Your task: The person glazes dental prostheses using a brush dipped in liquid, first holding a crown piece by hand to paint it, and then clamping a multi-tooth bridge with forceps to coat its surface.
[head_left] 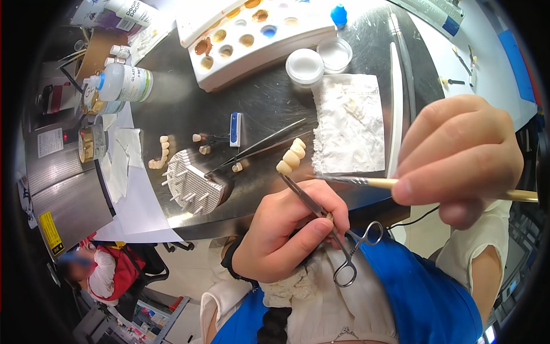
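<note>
My left hand [295,226] is closed round a metal hemostat [306,198], whose ring handles point down to the right. At the hemostat's tip sits a dental bridge [291,157] of several joined tooth crowns, held above the table edge. My right hand [458,155] pinches a thin paintbrush [381,183] with a pale wooden handle. Its dark bristle end points left toward the bridge, a short way apart from it. Below and behind the brush lies a folded white tissue [349,126] with faint stains.
A white ceramic palette [252,46] with coloured wells stands at the back, beside two small round jars [304,66]. Tweezers [263,146], single crowns, another bridge [164,152] and a pegged firing tray [192,186] lie left. Bottles [126,83] stand further left. Another person [109,272] sits lower left.
</note>
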{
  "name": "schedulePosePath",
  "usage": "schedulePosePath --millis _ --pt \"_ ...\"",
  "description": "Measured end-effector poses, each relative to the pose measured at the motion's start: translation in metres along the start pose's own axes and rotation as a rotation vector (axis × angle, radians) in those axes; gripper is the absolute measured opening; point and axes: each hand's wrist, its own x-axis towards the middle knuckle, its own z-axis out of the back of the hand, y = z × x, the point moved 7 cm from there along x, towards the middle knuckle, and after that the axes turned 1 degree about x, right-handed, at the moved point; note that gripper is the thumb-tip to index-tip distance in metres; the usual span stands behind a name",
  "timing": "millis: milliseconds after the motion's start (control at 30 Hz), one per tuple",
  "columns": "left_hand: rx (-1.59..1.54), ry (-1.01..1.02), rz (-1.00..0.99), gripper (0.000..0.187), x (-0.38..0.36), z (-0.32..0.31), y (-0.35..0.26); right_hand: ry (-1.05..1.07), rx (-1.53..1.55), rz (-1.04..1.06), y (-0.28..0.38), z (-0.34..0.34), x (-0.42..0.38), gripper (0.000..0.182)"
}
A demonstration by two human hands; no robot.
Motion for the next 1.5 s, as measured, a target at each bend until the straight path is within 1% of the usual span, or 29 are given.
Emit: schedulePosePath --millis 133,167,233,267,333,433,533,567,667,733,933,1033,1167,1233,1333,1367,1433,1467,1500 --pt "-0.009 -0.005 -0.045 0.015 -0.0003 -0.0008 -0.0009 0.004 0.006 0.006 -0.0001 0.0000 -0.0023 0.028" --pt "-0.010 -0.005 -0.045 0.015 -0.0006 -0.0011 -0.0017 -0.035 -0.025 0.029 -0.0004 0.0000 -0.0005 0.028" --pt "-0.005 -0.014 0.018 0.015 -0.0016 -0.0010 0.0002 -0.073 -0.056 0.051 0.0003 0.0005 0.0024 0.028" --pt "-0.006 -0.014 0.018 0.015 -0.0012 -0.0001 0.0007 -0.061 -0.092 0.047 0.0004 -0.0007 0.0036 0.029" --pt "0.032 0.028 -0.023 0.015 0.0001 -0.0007 -0.0005 -0.049 -0.127 0.042 0.0014 -0.0009 0.0036 0.029" --pt "0.037 0.018 -0.027 0.014 0.0004 -0.0006 -0.0015 -0.010 0.002 0.008 0.0015 0.0016 -0.0001 0.028" --pt "-0.002 -0.001 -0.005 0.015 -0.0003 -0.0012 -0.0006 0.046 0.040 0.007 0.0010 0.0004 -0.0027 0.029" --pt "-0.002 0.000 -0.004 0.015 -0.0004 -0.0016 0.0003 -0.004 0.019 0.025 0.0004 0.0009 -0.0033 0.029" --pt "-0.028 -0.018 -0.041 0.015 -0.0008 -0.0008 -0.0002 -0.058 -0.015 0.048 -0.0003 0.0011 -0.0007 0.030" --pt "-0.032 -0.007 0.009 0.015 -0.0013 -0.0018 0.0014 -0.061 -0.028 0.053 0.0008 0.0016 0.0003 0.030" --pt "0.057 0.028 -0.047 0.016 0.0006 -0.0002 -0.0011 0.074 0.052 -0.014 0.0019 -0.0002 0.0006 0.031" --pt "0.095 0.015 -0.086 0.016 0.0023 -0.0006 -0.0040 0.051 0.049 0.012 0.0023 0.0023 -0.0054 0.032" --pt "0.046 -0.022 -0.044 0.016 0.0002 -0.0008 -0.0021 -0.032 -0.027 0.037 0.0014 0.0040 -0.0034 0.033" --pt "0.077 0.017 -0.012 0.026 0.0003 -0.0012 0.0003 -0.043 -0.031 0.040 0.0013 0.0039 -0.0028 0.033" --pt "0.092 0.017 -0.037 0.025 0.0010 -0.0011 -0.0007 -0.046 -0.047 0.019 0.0003 0.0034 -0.0024 0.033" --pt "0.091 0.017 -0.037 0.025 0.0015 0.0005 -0.0011 -0.023 -0.002 0.011 0.0001 0.0023 -0.0026 0.033" --pt "0.209 0.081 -0.078 0.024 0.0025 -0.0004 -0.0048 -0.001 0.044 0.002 0.0016 0.0035 -0.0030 0.034" --pt "0.209 0.081 -0.078 0.024 0.0036 -0.0002 -0.0048 0.024 0.051 -0.002 0.0029 0.0047 -0.0031 0.033" --pt "0.220 0.073 -0.110 0.018 0.0046 -0.0002 -0.0071 0.037 0.055 -0.004 0.0031 0.0044 -0.0033 0.033"
